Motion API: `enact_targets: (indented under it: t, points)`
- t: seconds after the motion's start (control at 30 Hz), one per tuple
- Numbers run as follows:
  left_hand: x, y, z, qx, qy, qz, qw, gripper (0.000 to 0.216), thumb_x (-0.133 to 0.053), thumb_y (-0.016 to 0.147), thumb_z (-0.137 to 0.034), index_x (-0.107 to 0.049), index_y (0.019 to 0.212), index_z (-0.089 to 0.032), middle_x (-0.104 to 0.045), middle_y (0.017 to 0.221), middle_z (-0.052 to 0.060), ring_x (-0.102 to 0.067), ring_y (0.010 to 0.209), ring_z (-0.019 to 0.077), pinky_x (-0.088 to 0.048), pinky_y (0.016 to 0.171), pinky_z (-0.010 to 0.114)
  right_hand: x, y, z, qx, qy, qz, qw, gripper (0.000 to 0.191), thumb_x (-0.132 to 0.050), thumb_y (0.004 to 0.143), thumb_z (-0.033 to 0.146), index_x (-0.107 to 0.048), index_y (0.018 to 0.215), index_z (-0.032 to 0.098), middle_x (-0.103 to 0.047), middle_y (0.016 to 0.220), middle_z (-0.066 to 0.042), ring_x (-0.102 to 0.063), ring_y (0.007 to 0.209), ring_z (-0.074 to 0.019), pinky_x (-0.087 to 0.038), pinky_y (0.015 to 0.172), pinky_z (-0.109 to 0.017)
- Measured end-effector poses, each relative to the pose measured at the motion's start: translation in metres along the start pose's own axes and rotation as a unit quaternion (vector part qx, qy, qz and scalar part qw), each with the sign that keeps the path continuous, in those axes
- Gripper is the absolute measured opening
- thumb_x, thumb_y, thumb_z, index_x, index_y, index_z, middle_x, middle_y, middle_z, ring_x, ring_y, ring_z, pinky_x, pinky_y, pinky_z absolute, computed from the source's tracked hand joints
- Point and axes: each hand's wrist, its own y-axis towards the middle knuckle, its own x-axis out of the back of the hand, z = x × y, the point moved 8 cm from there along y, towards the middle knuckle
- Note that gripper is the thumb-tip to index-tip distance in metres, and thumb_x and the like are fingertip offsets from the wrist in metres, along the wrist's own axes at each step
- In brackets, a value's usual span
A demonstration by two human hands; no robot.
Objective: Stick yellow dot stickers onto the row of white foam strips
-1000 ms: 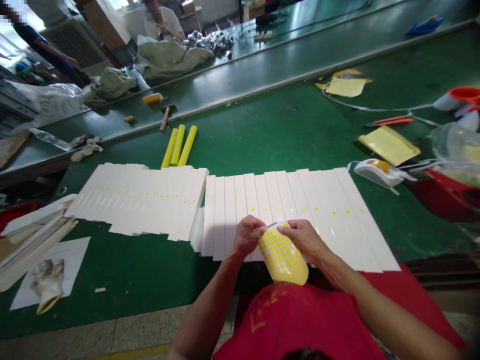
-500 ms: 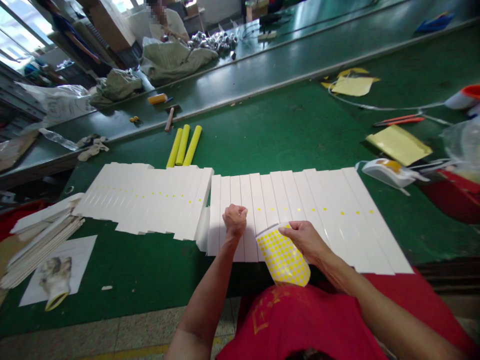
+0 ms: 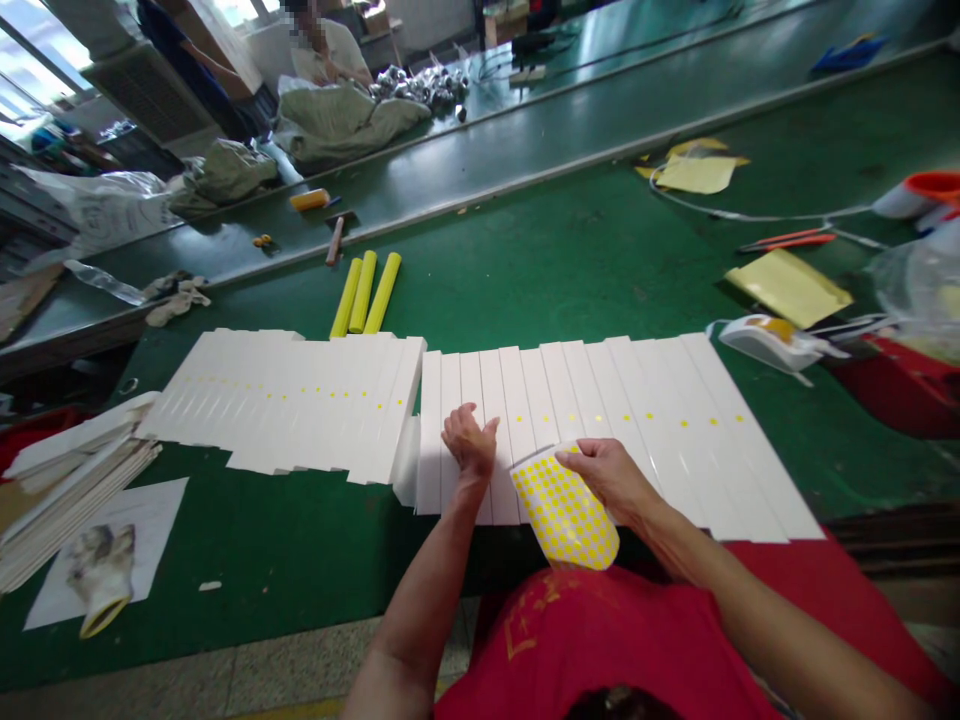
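My right hand [image 3: 606, 472] pinches the top edge of a sheet of yellow dot stickers [image 3: 566, 510], which curves down in front of my red shirt. My left hand [image 3: 469, 438] rests over the left end of a row of white boxes [image 3: 637, 375], fingers stretched and thumb apart, with nothing visible in it. Most boxes to the right of that hand carry one yellow dot each. Another row of white boxes [image 3: 315, 375] lies to the left, also dotted. What lies directly beneath my left palm is hidden.
Yellow rolls [image 3: 361, 292] lie behind the boxes, with a hammer [image 3: 335, 240] farther back. At right are a tape dispenser [image 3: 776, 342], a yellow envelope [image 3: 789, 287] and a red bin [image 3: 892, 385]. A glove [image 3: 105, 580] lies on paper at left. A person [image 3: 330, 55] sits across the bench.
My left hand has gone from closed fingers to spread ones, staying over nearly the same boxes. My right hand keeps the sticker sheet in place. The camera view has shifted slightly.
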Motion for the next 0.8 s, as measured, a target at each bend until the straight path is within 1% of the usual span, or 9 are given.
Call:
enact_targets:
  t: [0.1,0.17,0.27,0.33,0.4,0.47,0.6,0.67,0.8]
  points:
    - [0.013,-0.003,0.0,-0.011,-0.013,-0.01,1.0,0.027,-0.068,0.082,-0.035,-0.065,0.1,-0.015,-0.065,0.099,0.009,-0.056,0.096,0.0259,-0.036,0.083,0.037,0.002,0.0,0.001,0.017,-0.008,0.002,1.0,0.036,-0.082,0.059,0.042,-0.054,0.061,0.018,-0.056,0.052,0.001,-0.054,0.048,-0.0154,-0.04,0.047,-0.026]
    - [0.016,-0.008,-0.006,-0.045,-0.058,0.039,0.997,0.017,-0.061,0.087,-0.032,-0.066,0.081,-0.017,-0.064,0.085,0.005,-0.057,0.085,0.0214,-0.038,0.078,0.034,0.002,0.0,0.002,0.025,-0.012,0.01,1.0,0.038,-0.08,0.062,0.045,-0.054,0.062,0.018,-0.058,0.054,0.0,-0.053,0.048,-0.0146,-0.039,0.047,-0.026]
    - [0.02,-0.019,-0.021,-0.092,-0.155,0.128,0.975,0.025,-0.055,0.088,-0.027,-0.063,0.066,-0.018,-0.061,0.072,0.003,-0.055,0.072,0.0158,-0.04,0.07,0.029,-0.002,0.0,0.003,0.027,0.002,0.03,0.999,0.037,-0.077,0.066,0.048,-0.056,0.065,0.017,-0.06,0.058,-0.001,-0.053,0.049,-0.0135,-0.039,0.048,-0.025]
    - [0.026,-0.026,-0.032,-0.116,-0.21,0.154,0.958,0.019,-0.055,0.086,-0.023,-0.067,0.072,-0.018,-0.063,0.075,0.003,-0.057,0.074,0.0145,-0.043,0.072,0.028,-0.008,-0.001,0.005,0.025,0.019,0.052,0.998,0.034,-0.076,0.067,0.045,-0.058,0.068,0.016,-0.061,0.06,-0.001,-0.054,0.051,-0.0138,-0.04,0.05,-0.025]
    - [0.029,-0.031,-0.043,-0.135,-0.246,0.182,0.943,0.015,-0.058,0.083,-0.023,-0.071,0.088,-0.018,-0.068,0.088,0.004,-0.06,0.081,0.015,-0.046,0.078,0.028,-0.015,-0.002,0.007,0.026,0.026,0.076,0.996,0.028,-0.076,0.067,0.04,-0.061,0.071,0.016,-0.062,0.062,-0.001,-0.056,0.054,-0.0148,-0.042,0.054,-0.026]
    - [0.024,-0.037,-0.05,-0.137,-0.28,0.234,0.921,0.03,-0.063,0.079,-0.027,-0.069,0.107,-0.018,-0.069,0.101,0.006,-0.061,0.084,0.0157,-0.049,0.081,0.03,-0.021,-0.003,0.01,0.032,0.032,0.103,0.994,0.025,-0.076,0.067,0.036,-0.062,0.075,0.016,-0.063,0.066,-0.002,-0.058,0.058,-0.0164,-0.045,0.057,-0.028]
    - [-0.002,-0.052,-0.052,-0.059,-0.425,0.377,0.821,0.044,-0.067,0.076,-0.032,-0.066,0.117,-0.017,-0.071,0.095,0.005,-0.063,0.075,0.0157,-0.051,0.071,0.028,-0.02,-0.005,0.02,0.085,0.046,0.084,0.992,0.044,-0.079,0.066,0.032,-0.062,0.104,0.019,-0.062,0.07,0.002,-0.057,0.06,-0.0143,-0.043,0.056,-0.025]
    - [-0.008,-0.055,-0.048,-0.022,-0.474,0.396,0.787,0.043,-0.067,0.076,-0.033,-0.067,0.116,-0.016,-0.071,0.094,0.005,-0.063,0.077,0.0168,-0.051,0.071,0.028,-0.015,-0.006,0.027,0.123,0.026,0.047,0.991,0.059,-0.082,0.065,0.029,-0.057,0.117,0.02,-0.054,0.062,0.008,-0.048,0.053,-0.0098,-0.037,0.051,-0.022]
    - [0.005,-0.049,-0.047,-0.072,-0.435,0.342,0.83,0.044,-0.074,0.074,-0.036,-0.07,0.115,-0.02,-0.07,0.101,0.004,-0.061,0.088,0.0178,-0.049,0.078,0.027,-0.013,-0.011,0.036,0.154,0.043,0.012,0.987,0.062,-0.083,0.063,0.029,-0.058,0.119,0.018,-0.049,0.059,0.01,-0.043,0.052,-0.0076,-0.034,0.051,-0.02]
